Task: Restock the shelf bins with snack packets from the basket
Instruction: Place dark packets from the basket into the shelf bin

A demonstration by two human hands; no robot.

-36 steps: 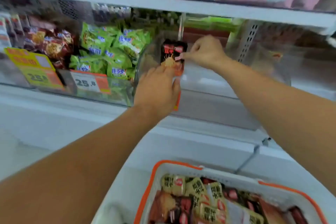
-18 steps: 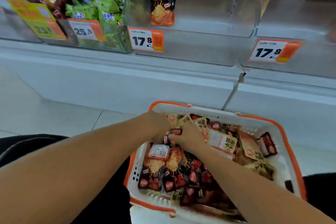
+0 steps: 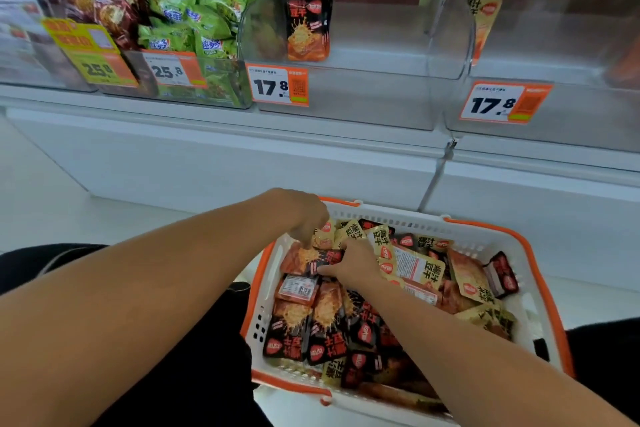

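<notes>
Head view, both hands gripping glossy foil packet, perforated plastic basket

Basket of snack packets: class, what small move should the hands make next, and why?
Probably lift the black packet that the right hand pinches and the left hand touches, up toward the clear bin, which holds only one matching packet.

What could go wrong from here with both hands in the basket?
1. The black packet pinched by the right hand sits in a tangled pile; neighbours may lift with it and spill over the basket rim.
2. The lone packet in the bin stands upright; adding more could topple it.
</notes>
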